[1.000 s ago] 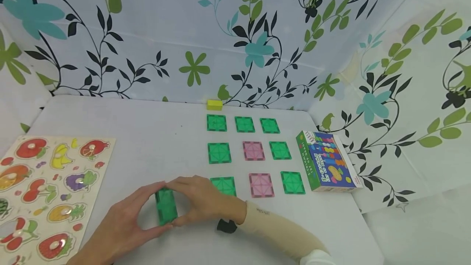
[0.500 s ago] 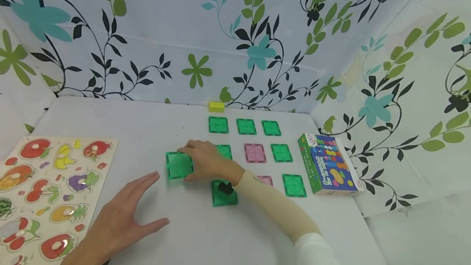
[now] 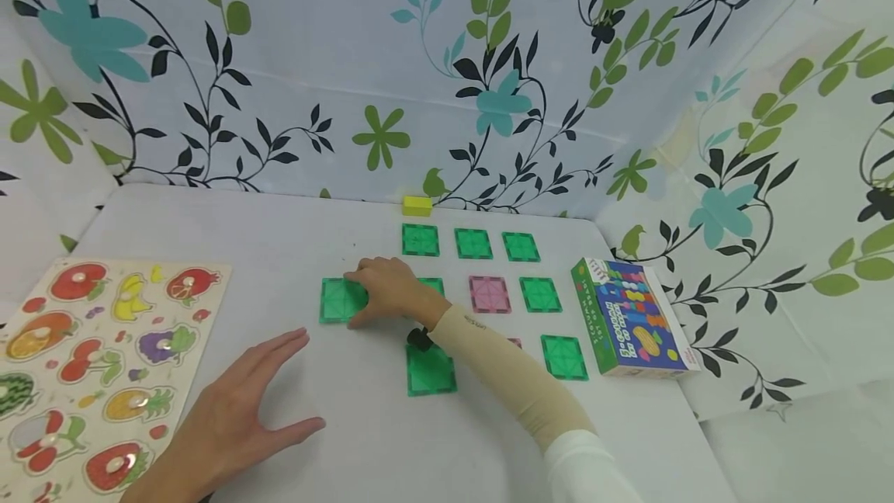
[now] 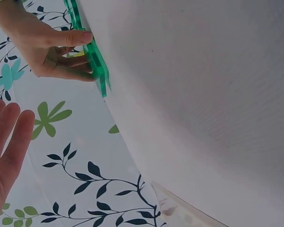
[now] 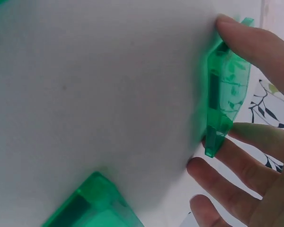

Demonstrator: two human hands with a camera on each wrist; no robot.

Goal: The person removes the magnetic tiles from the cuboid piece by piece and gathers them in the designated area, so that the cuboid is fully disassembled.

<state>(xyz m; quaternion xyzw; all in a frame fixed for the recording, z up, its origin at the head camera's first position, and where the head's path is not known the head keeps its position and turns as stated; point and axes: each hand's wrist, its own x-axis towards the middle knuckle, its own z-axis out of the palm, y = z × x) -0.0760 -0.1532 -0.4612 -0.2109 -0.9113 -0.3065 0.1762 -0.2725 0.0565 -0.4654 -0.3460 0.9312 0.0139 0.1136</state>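
Note:
My right hand [image 3: 393, 289] grips a translucent green square magnetic tile [image 3: 341, 301] by its edges, left of the middle row of tiles. In the right wrist view the thumb and fingers span that tile [image 5: 225, 90], which lies on or just above the table; I cannot tell which. My left hand [image 3: 226, 410] hovers between the fruit board and the tiles, fingers straight, thumb apart, holding nothing. Partly behind the right hand is a green tile [image 3: 433, 284]. Another green tile [image 3: 431, 375] lies nearer me, partly covered by the black wrist camera [image 3: 419, 338].
More green tiles [image 3: 473, 244] and pink tiles [image 3: 490, 294] lie in rows on the white table [image 3: 363, 449]. A blue and green box [image 3: 634, 318] stands right, a yellow block [image 3: 417, 206] at the back edge. A fruit puzzle board [image 3: 105, 363] lies left.
The right hand has carried the green tile away from the left hand, forward and down to beside the middle row. The left hand has let go of it and stays near its place.

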